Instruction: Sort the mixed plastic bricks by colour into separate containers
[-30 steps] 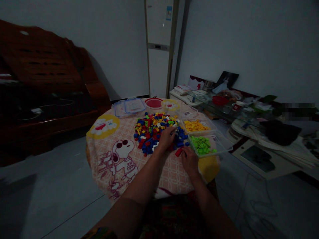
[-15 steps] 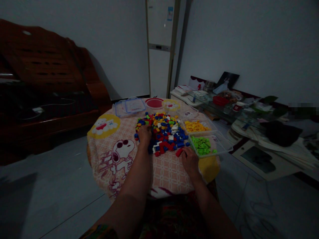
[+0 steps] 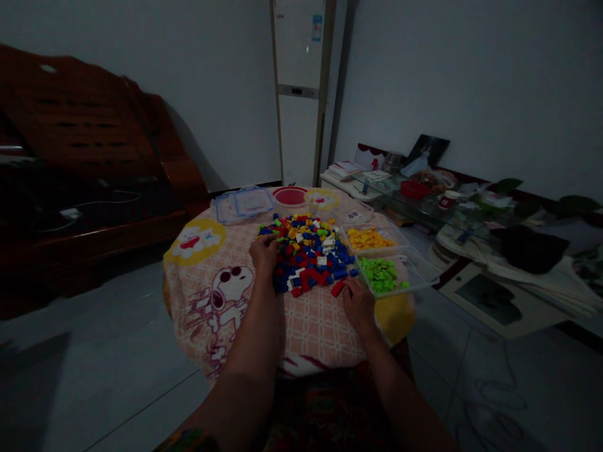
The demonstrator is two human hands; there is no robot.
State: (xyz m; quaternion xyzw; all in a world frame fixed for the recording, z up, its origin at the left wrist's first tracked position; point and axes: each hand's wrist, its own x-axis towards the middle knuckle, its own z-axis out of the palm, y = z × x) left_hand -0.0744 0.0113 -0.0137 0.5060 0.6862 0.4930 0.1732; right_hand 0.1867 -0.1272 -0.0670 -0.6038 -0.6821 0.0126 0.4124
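Note:
A mixed heap of toy building bricks (image 3: 308,254) in red, blue, white, yellow and green lies mid-table. My left hand (image 3: 264,253) is at the heap's left edge, fingers drawn together; what they hold, if anything, is too small to make out. Near the front right of the heap, my right hand (image 3: 358,304) pinches a red brick (image 3: 337,288) between thumb and fingers. Just beyond that hand stands a clear box of green bricks (image 3: 379,275). Behind it is another clear box with yellow bricks (image 3: 370,238).
A patterned cloth (image 3: 311,326) covers the round table. Clear lids with blue rims (image 3: 254,201) and a red round piece (image 3: 291,196) lie at the back. A glass-topped stand (image 3: 424,207) with clutter is to the right, a wooden bench (image 3: 89,138) to the left.
My left hand has shifted slightly left, toward the edge of the heap. My right hand stays in place with the red brick.

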